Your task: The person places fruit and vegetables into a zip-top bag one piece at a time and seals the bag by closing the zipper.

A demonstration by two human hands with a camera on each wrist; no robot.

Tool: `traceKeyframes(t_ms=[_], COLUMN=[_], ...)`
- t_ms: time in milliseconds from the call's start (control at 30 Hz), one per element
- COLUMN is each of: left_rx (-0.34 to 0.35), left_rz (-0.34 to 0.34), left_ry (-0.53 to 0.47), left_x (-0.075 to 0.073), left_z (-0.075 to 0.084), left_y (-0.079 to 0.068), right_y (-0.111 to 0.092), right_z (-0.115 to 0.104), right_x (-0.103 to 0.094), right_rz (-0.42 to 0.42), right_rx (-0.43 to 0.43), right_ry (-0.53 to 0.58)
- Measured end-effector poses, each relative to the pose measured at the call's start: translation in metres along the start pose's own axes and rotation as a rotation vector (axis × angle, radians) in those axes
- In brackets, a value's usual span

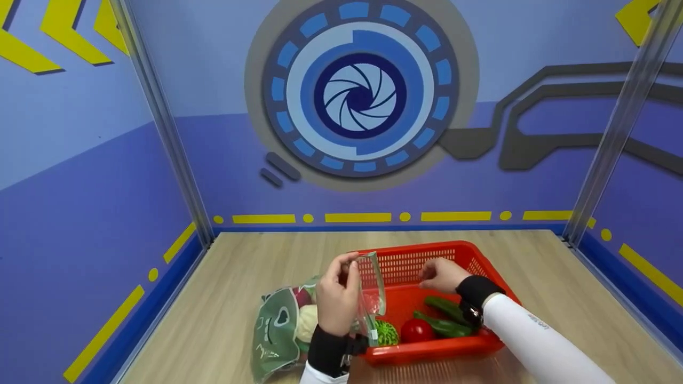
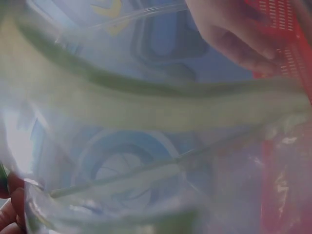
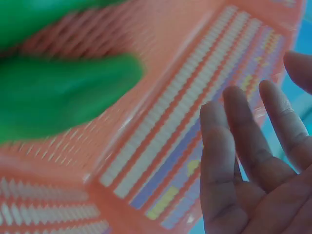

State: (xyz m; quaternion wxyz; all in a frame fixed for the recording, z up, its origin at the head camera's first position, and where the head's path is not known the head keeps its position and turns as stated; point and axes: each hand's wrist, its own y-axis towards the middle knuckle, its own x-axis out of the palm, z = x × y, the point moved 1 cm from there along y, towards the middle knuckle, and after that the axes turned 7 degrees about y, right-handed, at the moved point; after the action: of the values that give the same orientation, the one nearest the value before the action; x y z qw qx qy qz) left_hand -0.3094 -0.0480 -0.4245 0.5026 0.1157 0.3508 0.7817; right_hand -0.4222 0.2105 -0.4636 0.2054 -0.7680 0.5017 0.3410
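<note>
My left hand [image 1: 337,293] pinches the top edge of a clear, green-printed zip bag [image 1: 275,330], whose mouth gapes toward the basket. Inside the bag a white cauliflower-like piece [image 1: 307,322] and a dark red piece [image 1: 302,296] show through. In the left wrist view the bag's green strip [image 2: 161,105] crosses close up. My right hand [image 1: 445,274] hovers over the red basket [image 1: 427,352] with loosely bent fingers, apart from the vegetables and holding nothing. Beneath it lie a green pepper [image 1: 448,327], a longer green vegetable [image 1: 444,306] and a round red tomato [image 1: 418,330].
A bright green textured ball-like piece [image 1: 387,333] lies at the basket's near left, partly behind the bag. The wooden table [image 1: 240,261] is enclosed by printed blue panels [image 1: 213,176] with metal corner posts [image 1: 165,128].
</note>
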Motion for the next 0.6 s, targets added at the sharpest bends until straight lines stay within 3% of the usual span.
traceKeyframes(t_ms=[300,600], left_rx=[-0.004,0.031], left_rz=[-0.001,0.025], left_ry=[-0.001,0.017], left_x=[0.001,0.001], left_z=[-0.001,-0.001], left_y=[0.000,0.000], right_y=[-0.007,-0.014], right_z=[0.026,0.026], right_x=[0.007,0.008], right_rz=[-0.059,-0.132], right_rx=[0.175,0.283], right_ry=[-0.236,-0.321])
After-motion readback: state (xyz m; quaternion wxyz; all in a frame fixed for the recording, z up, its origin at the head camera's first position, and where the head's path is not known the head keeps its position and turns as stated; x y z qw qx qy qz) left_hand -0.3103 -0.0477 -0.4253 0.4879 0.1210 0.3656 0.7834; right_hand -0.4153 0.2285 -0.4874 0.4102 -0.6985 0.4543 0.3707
